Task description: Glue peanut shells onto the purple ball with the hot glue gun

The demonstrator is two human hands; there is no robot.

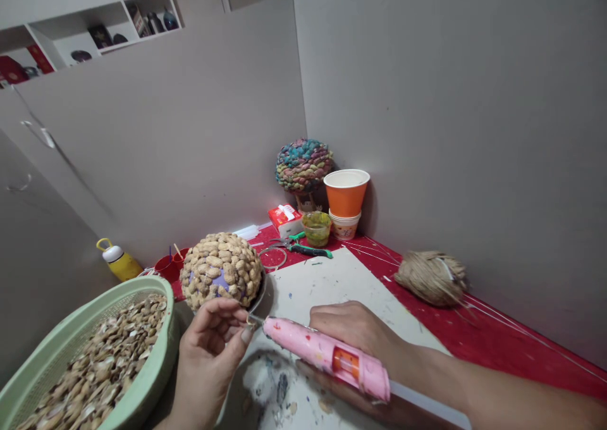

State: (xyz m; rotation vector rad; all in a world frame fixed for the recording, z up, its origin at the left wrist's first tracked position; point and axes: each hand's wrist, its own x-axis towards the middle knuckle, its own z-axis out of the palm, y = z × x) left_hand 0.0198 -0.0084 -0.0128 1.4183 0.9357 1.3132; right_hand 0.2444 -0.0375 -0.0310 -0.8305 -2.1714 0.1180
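My right hand (365, 329) is wrapped round a pink hot glue gun (308, 348). A clear glue stick (427, 405) sticks out of its back end, and the nozzle points left. Between thumb and fingers, my left hand (211, 348) pinches a small piece of peanut shell (250, 320) at the nozzle tip; the fingers partly hide it. Just behind my left hand rests a ball covered in peanut shells (222, 265), with purple surface showing in a gap. A light green basket (164, 291) full of loose peanut shells (104, 367) stands to the left of my left hand.
A stained white board (327, 284) lies on the red tabletop (427, 316). Behind are green-handled pliers (310, 250), a glass bowl (316, 227), an orange paper cup (346, 196), a tissue pack (285, 220) and a coloured shell-covered ball (303, 164). Twine (431, 278) lies right; a yellow bottle (122, 262) stands left.
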